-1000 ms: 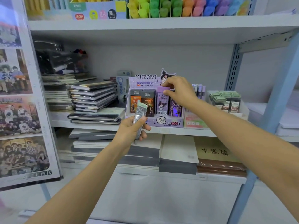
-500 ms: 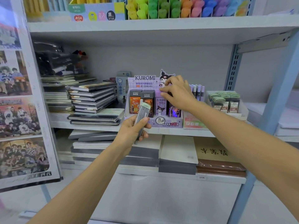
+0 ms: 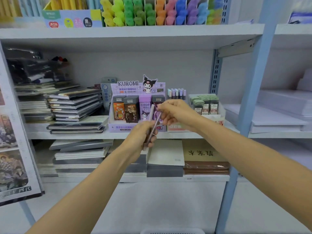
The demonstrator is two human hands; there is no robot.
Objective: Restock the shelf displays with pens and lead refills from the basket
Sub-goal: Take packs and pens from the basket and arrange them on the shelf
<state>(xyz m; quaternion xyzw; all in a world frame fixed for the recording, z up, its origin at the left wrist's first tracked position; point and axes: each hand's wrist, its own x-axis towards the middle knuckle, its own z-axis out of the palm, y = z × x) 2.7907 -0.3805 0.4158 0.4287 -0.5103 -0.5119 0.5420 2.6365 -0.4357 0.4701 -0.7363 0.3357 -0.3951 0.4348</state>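
Observation:
The purple Kuromi display box [image 3: 118, 127] stands on the middle shelf with upright lead refill packs in orange [image 3: 119, 110], dark brown [image 3: 131, 110] and purple [image 3: 144, 108]. In front of it my left hand [image 3: 142, 135] grips a few slim lead refill packs [image 3: 151, 112] that stick up out of the fist. My right hand [image 3: 176, 112] reaches in from the right and pinches the upper end of one tilted pack [image 3: 157, 121] in that bunch. A white basket rim [image 3: 172, 231] shows at the bottom edge.
Stacked notebooks [image 3: 74, 107] fill the shelf left of the display. A white tray of green-capped refills [image 3: 204, 103] and pastel pens [image 3: 176, 93] sit to its right. Highlighters [image 3: 152, 12] line the top shelf. A blue upright [image 3: 253, 98] stands right, a poster board [image 3: 15, 132] left.
My right hand has come off the packs in the display and moved down to the bunch in my left hand, where it now pinches one pack. My left hand has shifted right.

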